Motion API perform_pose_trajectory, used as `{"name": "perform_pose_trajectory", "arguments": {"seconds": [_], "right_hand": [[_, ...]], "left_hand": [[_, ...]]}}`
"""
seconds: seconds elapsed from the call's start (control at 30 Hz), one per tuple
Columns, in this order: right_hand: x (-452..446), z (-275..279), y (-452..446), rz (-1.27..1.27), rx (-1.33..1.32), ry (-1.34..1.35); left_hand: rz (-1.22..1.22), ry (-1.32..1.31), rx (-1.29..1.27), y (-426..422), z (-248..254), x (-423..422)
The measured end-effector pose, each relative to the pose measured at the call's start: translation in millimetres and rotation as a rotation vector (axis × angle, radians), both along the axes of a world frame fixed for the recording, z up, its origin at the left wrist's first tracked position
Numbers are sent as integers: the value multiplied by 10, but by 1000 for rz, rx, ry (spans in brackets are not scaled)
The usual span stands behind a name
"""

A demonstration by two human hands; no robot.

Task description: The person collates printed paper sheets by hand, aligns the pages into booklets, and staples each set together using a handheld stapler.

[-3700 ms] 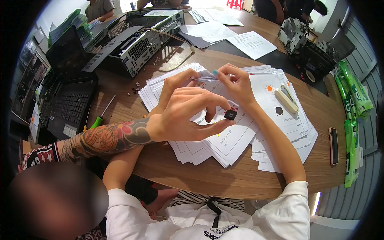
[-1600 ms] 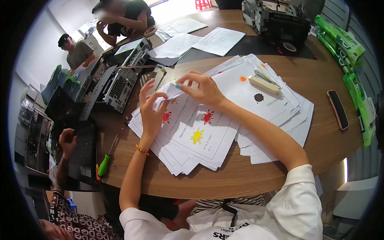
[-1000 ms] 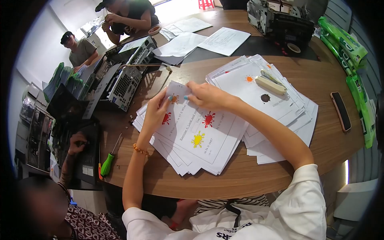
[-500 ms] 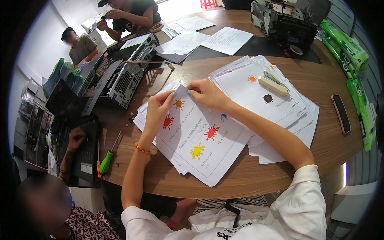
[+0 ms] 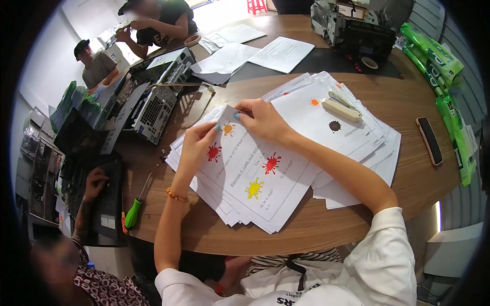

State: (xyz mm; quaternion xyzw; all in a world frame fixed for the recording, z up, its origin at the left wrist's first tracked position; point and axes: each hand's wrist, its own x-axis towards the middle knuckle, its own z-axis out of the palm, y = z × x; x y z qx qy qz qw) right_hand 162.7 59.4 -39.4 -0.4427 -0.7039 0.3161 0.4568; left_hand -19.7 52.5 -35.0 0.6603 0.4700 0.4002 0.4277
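Observation:
A pile of printed worksheets with coloured ink-splat pictures lies at a slant in front of me, its top worksheet [image 5: 240, 196] facing up. My left hand [image 5: 199, 145] pinches that sheet's upper left edge between thumb and fingers. Close beside it, my right hand [image 5: 261, 121] grips the top edge, thumb pressed on the paper. How many sheets are caught between the fingers is hidden. Right of my hands, a cream stapler [image 5: 342, 109] rests on a second stack of worksheets [image 5: 352, 145], partly under my right forearm.
A phone [image 5: 429, 141] and green plastic packs [image 5: 449, 109] lie at the right. On the left are an opened computer case [image 5: 158, 104], a green screwdriver [image 5: 133, 211] and a laptop [image 5: 109, 204] with a co-worker's hand [image 5: 95, 183]. Papers [image 5: 283, 54] and a dismantled machine [image 5: 352, 30] sit farther back.
The view has shifted slightly. Both hands keep their pinch at the top of the worksheet, whose lower corner sits a little differently over the sheets beneath.

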Motion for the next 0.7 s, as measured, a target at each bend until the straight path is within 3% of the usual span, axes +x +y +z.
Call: {"name": "perform_pose_trajectory", "arguments": {"seconds": [0.03, 0.1, 0.17, 0.27, 0.33, 0.4, 0.47, 0.57, 0.6, 0.67, 0.7], "right_hand": [[52, 45, 32, -3, -1, -7], [252, 191, 104, 61, 60, -485], [731, 360, 68, -50, 415, -808], [1327, 725, -106, -236, -63, -1285], [1500, 776, -126, -295, -198, -1291], [1605, 789, -78, -277, -648, -1354], [1708, 678, 4, -241, -597, -1325], [1618, 757, -41, -129, -236, -1101], [1545, 780, -50, -121, -233, -1099], [1369, 800, -44, 94, -142, -706], [1247, 765, -49, 155, -107, -672]], "left_hand": [[-13, 6, -13, 19, -23, -23], [-30, 5, -28, 37, -47, -38], [-46, 67, -82, 33, -48, -40], [-64, 68, -92, 33, -42, -50], [-57, 89, -89, 27, -36, -54], [-58, 122, -81, 28, -25, -30], [-49, 76, -83, 12, -18, -14], [-65, 93, -37, 32, -38, -31], [-56, 96, -39, 29, -51, -38], [-74, 85, 9, 30, -71, -34], [-68, 89, 8, 26, -76, -30]]}}
